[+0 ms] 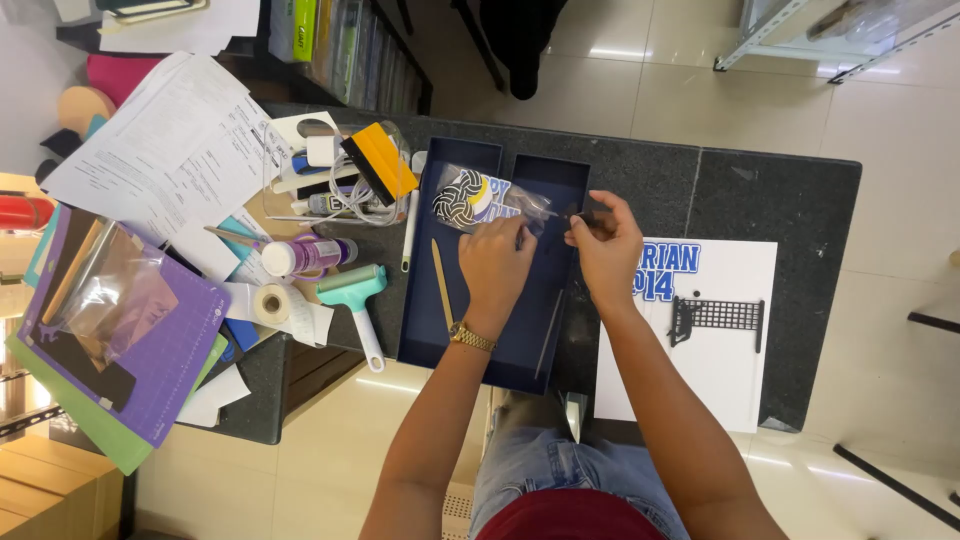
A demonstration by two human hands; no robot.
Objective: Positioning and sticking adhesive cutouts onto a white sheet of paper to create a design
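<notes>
Clear bag [490,200] pinched between closed fingers of left hand [495,265] and right hand [605,250].

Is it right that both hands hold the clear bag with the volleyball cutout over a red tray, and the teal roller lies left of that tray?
Not quite: the tray is dark navy blue, not red. The head view shows it. The rest stands: the left hand and the right hand hold the clear bag with the volleyball cutout over the tray, and the teal roller lies left of it.
</notes>
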